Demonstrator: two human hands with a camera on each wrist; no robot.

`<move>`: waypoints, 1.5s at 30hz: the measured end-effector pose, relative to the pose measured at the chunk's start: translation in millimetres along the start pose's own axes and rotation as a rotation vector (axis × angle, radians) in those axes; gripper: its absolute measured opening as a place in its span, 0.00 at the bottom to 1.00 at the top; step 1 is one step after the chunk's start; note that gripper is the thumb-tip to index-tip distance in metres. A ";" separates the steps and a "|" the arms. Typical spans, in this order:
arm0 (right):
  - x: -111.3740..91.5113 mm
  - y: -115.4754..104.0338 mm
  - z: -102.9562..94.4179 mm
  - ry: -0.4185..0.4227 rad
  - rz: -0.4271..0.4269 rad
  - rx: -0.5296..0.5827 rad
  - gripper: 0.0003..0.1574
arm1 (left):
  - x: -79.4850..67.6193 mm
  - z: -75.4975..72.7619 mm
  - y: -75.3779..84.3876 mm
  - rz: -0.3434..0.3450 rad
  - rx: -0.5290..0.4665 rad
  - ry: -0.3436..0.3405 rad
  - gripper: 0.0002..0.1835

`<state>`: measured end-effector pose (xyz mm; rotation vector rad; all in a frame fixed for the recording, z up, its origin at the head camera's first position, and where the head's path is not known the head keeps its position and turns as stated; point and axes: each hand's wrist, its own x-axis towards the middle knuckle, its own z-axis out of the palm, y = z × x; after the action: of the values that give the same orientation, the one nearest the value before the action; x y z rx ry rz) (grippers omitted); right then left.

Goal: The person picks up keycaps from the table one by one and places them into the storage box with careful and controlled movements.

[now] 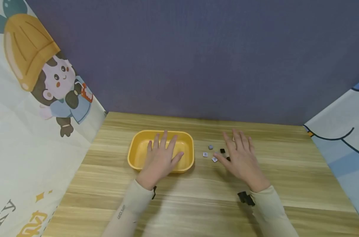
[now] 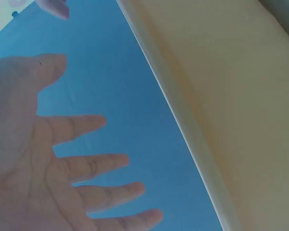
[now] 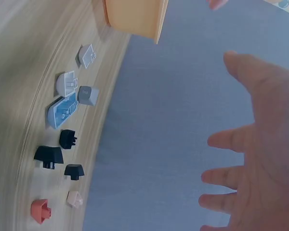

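Note:
My left hand [image 1: 158,158], palm down with fingers spread, hovers over a yellow plastic basin [image 1: 191,149] and holds nothing. To the right, my right hand [image 1: 243,161] is also spread above the wooden table, partly covering a group of loose keycaps. The right wrist view shows them lying apart from the fingers: white keycaps [image 3: 66,83], a grey keycap [image 3: 88,95], a longer bluish keycap [image 3: 62,110], black keycaps [image 3: 48,154], a red keycap [image 3: 39,210] and a pale pink keycap [image 3: 74,198]. Several lie on their sides, stems showing.
A wood-grain table [image 1: 203,210] extends under both hands. Behind it rises a dark blue-grey panel [image 1: 197,59]. A cartoon-printed white sheet [image 1: 22,131] hangs at the left, and another printed sheet [image 1: 342,144] borders the right side.

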<state>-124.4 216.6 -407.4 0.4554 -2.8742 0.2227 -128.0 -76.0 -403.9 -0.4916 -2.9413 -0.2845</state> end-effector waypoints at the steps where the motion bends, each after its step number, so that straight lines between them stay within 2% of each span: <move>1: -0.4 1.3 0.2 -0.008 0.003 0.003 0.53 | -1.0 -1.6 -3.8 -0.004 -0.004 0.000 0.35; 13: -8.2 21.4 1.8 -0.016 0.049 0.032 0.45 | -18.2 -16.7 -62.6 -0.102 -0.007 0.072 0.28; 20: -12.7 31.9 4.8 0.007 0.043 0.042 0.43 | -23.9 -15.2 -87.5 -0.157 -0.081 0.096 0.26; 25: -15.5 37.4 7.9 0.044 0.029 0.018 0.40 | -27.5 -10.7 -99.2 -0.142 -0.117 0.143 0.23; 32: -15.5 40.7 19.9 0.080 -0.048 0.004 0.28 | -30.2 -6.4 -109.6 -0.176 -0.168 0.131 0.19; 37: -14.1 41.6 29.8 0.047 -0.067 0.021 0.22 | -29.7 -4.8 -113.6 -0.184 -0.191 0.133 0.15; 45: -15.2 44.1 38.4 -0.041 -0.029 0.026 0.18 | -29.2 -5.4 -115.5 -0.222 -0.204 0.098 0.16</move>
<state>-131.9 255.4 -453.1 0.5114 -2.9055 0.2489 -138.7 -193.4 -422.4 -0.1672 -2.8854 -0.6209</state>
